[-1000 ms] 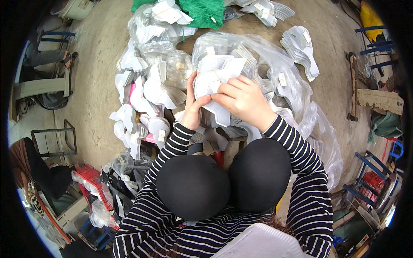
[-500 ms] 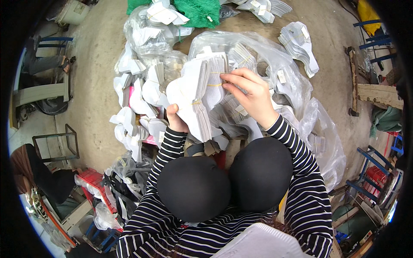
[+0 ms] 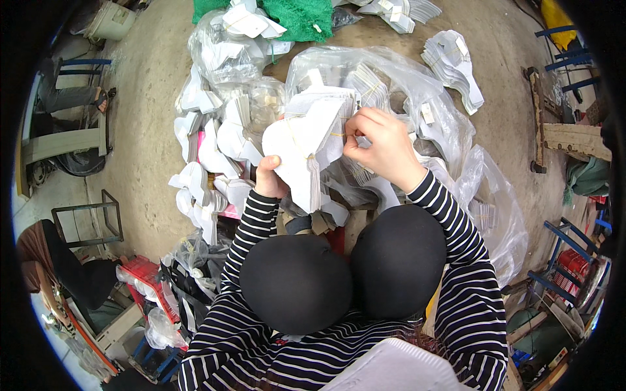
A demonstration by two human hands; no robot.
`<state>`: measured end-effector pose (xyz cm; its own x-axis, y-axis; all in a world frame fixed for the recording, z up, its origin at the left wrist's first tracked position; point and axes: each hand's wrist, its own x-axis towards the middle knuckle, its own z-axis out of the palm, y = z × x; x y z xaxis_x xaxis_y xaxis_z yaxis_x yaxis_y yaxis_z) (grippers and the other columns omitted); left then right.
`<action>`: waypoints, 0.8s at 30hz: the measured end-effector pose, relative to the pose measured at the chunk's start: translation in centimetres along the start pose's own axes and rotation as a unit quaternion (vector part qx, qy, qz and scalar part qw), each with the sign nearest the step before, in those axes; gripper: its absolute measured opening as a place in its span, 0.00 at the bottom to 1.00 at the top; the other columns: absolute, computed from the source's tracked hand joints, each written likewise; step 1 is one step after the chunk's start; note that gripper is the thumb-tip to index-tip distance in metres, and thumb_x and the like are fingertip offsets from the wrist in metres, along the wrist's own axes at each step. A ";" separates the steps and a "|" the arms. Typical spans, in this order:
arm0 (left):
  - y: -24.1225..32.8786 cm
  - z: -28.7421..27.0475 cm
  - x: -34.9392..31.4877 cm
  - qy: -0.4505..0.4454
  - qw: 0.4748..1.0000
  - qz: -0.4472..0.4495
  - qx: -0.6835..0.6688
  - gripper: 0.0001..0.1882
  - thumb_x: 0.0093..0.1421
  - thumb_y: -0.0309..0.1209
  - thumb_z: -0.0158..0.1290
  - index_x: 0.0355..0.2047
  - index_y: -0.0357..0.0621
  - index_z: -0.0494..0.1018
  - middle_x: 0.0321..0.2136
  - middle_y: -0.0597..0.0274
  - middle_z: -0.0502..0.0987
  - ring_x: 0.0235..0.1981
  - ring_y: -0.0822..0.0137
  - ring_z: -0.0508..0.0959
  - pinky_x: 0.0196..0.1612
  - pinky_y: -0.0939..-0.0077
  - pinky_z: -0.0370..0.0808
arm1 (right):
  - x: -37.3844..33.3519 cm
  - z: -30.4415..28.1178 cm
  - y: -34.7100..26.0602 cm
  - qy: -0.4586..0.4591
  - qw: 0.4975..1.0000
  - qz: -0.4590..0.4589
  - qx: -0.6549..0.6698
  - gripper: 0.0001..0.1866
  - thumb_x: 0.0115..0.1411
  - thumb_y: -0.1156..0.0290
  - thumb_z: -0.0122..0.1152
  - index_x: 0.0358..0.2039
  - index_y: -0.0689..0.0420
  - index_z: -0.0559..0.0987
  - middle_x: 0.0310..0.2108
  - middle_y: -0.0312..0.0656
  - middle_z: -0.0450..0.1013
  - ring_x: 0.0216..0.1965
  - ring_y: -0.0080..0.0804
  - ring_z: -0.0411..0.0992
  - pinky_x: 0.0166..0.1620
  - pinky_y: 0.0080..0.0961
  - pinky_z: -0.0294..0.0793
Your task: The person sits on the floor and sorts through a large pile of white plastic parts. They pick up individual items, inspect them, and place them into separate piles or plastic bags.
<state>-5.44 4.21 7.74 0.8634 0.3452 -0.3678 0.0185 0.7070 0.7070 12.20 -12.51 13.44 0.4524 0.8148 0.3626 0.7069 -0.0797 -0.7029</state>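
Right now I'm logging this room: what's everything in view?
Held stack: one, white, centre
Bands: several, yellow, around held stack
Other stacks: many, white, upper middle
Plastic: several, clear, around stacks
Sack: count unclear, green, top
Bucket: one, whitish, upper left
Bundle: one, yellow, upper right
Containers: two, red, lower sides
Frame: one, dark, left
Bars: several, blue, both sides
Other people: at least two, dark clothing, left
Floor: one, brown, beneath
Mask: one, white, bottom
Knees: two, black, lower middle
Sleeves: two, black striped white, both arms
Left hand: one, bare, gripping held stack
Right hand: one, bare, held stack's right edge
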 end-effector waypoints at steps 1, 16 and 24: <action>0.0 0.2 0.1 -0.003 1.000 -0.004 -0.005 0.62 0.38 0.49 0.64 0.72 0.48 0.46 0.62 0.52 0.65 0.61 0.55 0.68 0.61 0.59 0.68 | -0.1 0.1 0.1 -0.012 0.997 0.039 0.067 0.08 0.45 0.79 0.67 0.26 0.60 0.76 0.28 0.40 0.74 0.29 0.36 0.74 0.34 0.30 0.75; -0.6 0.7 1.6 -0.099 0.966 0.071 0.228 0.63 0.39 0.44 0.68 0.72 0.48 0.44 0.67 0.50 0.54 0.70 0.54 0.53 0.70 0.60 0.50 | -2.0 2.0 2.8 0.075 0.990 0.115 0.000 0.09 0.51 0.74 0.65 0.34 0.54 0.84 0.32 0.41 0.79 0.34 0.43 0.79 0.36 0.35 0.77; -1.5 0.5 1.9 -0.101 0.924 0.099 0.356 0.51 0.44 0.38 0.68 0.67 0.46 0.55 0.62 0.47 0.55 0.70 0.48 0.49 0.71 0.57 0.46 | -3.0 2.8 4.8 -0.003 0.996 0.090 0.026 0.13 0.54 0.77 0.59 0.41 0.60 0.80 0.40 0.50 0.77 0.43 0.53 0.75 0.46 0.39 0.74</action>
<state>-3.57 3.52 6.27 0.9603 0.2516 -0.1201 0.1155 0.0333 0.9928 12.71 -13.77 7.24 0.5652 0.7938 0.2244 0.5862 -0.1951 -0.7863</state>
